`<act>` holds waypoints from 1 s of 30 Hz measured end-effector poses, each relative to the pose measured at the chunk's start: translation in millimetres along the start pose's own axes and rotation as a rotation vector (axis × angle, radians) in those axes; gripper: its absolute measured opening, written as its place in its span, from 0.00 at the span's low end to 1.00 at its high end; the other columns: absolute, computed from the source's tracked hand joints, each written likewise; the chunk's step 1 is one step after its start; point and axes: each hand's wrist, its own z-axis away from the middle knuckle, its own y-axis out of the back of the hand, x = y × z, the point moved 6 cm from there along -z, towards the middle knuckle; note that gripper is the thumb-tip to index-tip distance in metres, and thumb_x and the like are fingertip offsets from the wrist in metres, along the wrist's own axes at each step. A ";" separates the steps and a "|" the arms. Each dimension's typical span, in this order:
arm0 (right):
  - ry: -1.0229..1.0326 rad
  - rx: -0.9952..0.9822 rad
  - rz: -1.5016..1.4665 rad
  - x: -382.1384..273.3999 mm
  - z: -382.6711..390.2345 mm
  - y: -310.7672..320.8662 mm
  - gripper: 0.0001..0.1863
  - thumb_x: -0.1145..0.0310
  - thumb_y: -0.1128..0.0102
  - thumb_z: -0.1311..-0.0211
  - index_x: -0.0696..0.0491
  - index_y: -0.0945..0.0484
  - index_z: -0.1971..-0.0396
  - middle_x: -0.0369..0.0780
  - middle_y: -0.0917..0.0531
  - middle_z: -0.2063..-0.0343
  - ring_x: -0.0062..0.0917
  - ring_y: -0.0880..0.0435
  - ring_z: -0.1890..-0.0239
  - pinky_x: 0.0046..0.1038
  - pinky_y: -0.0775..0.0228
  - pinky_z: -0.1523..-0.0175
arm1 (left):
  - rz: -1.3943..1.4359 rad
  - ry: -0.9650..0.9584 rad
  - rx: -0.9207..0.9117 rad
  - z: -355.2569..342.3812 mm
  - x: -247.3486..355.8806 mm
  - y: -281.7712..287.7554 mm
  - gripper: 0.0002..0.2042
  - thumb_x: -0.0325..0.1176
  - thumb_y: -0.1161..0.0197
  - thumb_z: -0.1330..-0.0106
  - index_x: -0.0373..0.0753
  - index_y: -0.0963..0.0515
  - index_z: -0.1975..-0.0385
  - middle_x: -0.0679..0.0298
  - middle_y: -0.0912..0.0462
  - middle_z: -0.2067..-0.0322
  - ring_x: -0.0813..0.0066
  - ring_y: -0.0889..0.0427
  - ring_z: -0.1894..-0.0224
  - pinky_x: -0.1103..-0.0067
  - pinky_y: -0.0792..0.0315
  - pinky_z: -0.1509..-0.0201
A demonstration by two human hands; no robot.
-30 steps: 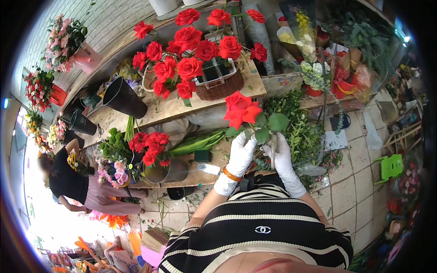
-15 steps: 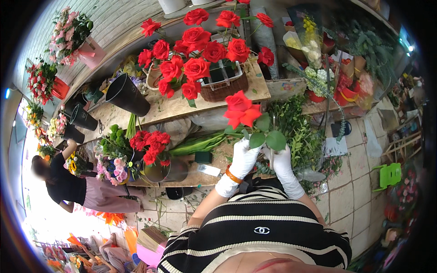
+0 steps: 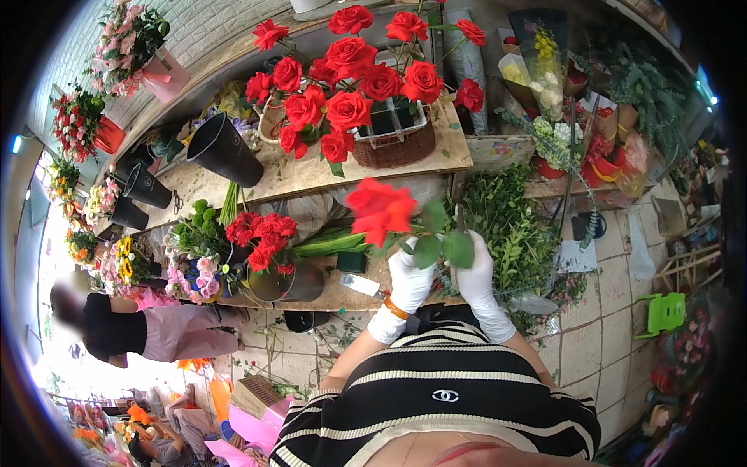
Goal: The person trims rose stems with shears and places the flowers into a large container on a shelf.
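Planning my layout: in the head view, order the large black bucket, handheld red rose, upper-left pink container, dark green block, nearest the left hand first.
1. Handheld red rose: right at the left hand
2. Dark green block: left, lower bench
3. Large black bucket: upper bench, left
4. Pink container: far upper left

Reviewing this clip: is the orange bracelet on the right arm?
No: the bracelet circles the wrist of the gloved left hand.

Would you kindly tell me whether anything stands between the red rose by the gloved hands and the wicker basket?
Nothing visible stands between the red rose and the wicker basket; only the wooden bench's front edge shows there.
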 end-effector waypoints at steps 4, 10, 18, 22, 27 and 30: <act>-0.120 0.028 -0.109 14.7 5.0 6.9 0.26 0.83 0.42 0.49 0.61 0.36 0.47 0.41 0.23 0.57 0.21 0.25 0.54 0.21 0.35 0.48 | 0.139 0.049 0.011 -12.5 2.0 4.7 0.08 0.22 0.36 0.43 0.34 0.21 0.64 0.66 0.18 0.68 0.83 0.23 0.67 0.83 0.29 0.60; -0.018 0.022 -0.063 25.0 -4.4 17.1 0.26 0.83 0.43 0.49 0.62 0.36 0.47 0.41 0.25 0.54 0.22 0.27 0.51 0.22 0.37 0.45 | 0.030 0.063 -0.098 -28.0 21.3 0.2 0.07 0.24 0.38 0.41 0.34 0.22 0.64 0.66 0.19 0.70 0.82 0.24 0.68 0.83 0.30 0.61; -0.048 0.236 -0.085 38.1 -1.8 45.0 0.26 0.82 0.42 0.48 0.58 0.35 0.47 0.38 0.24 0.56 0.21 0.25 0.56 0.22 0.33 0.50 | -0.179 -0.103 -0.157 -56.3 34.8 -16.1 0.09 0.26 0.37 0.43 0.33 0.23 0.63 0.62 0.20 0.73 0.78 0.24 0.72 0.81 0.29 0.64; 0.118 0.345 -0.164 7.7 7.1 58.1 0.25 0.82 0.43 0.46 0.59 0.34 0.47 0.36 0.23 0.64 0.16 0.25 0.64 0.16 0.30 0.63 | -0.180 -0.221 -0.187 -74.4 30.4 -19.3 0.08 0.25 0.38 0.43 0.33 0.23 0.64 0.63 0.19 0.73 0.80 0.22 0.73 0.81 0.29 0.68; -0.110 -0.028 -0.259 -8.5 17.2 60.7 0.23 0.77 0.39 0.46 0.60 0.33 0.49 0.33 0.27 0.73 0.16 0.26 0.73 0.18 0.33 0.69 | -0.217 -0.219 -0.038 -77.7 37.7 1.3 0.06 0.24 0.42 0.38 0.33 0.26 0.63 0.62 0.20 0.66 0.76 0.20 0.68 0.81 0.25 0.61; -0.179 -0.237 -0.373 -1.7 20.2 49.0 0.19 0.68 0.45 0.39 0.61 0.34 0.50 0.32 0.29 0.73 0.15 0.27 0.74 0.17 0.33 0.69 | 0.226 0.050 0.135 -74.3 14.9 12.8 0.07 0.26 0.44 0.36 0.32 0.26 0.60 0.60 0.19 0.66 0.74 0.19 0.67 0.80 0.24 0.59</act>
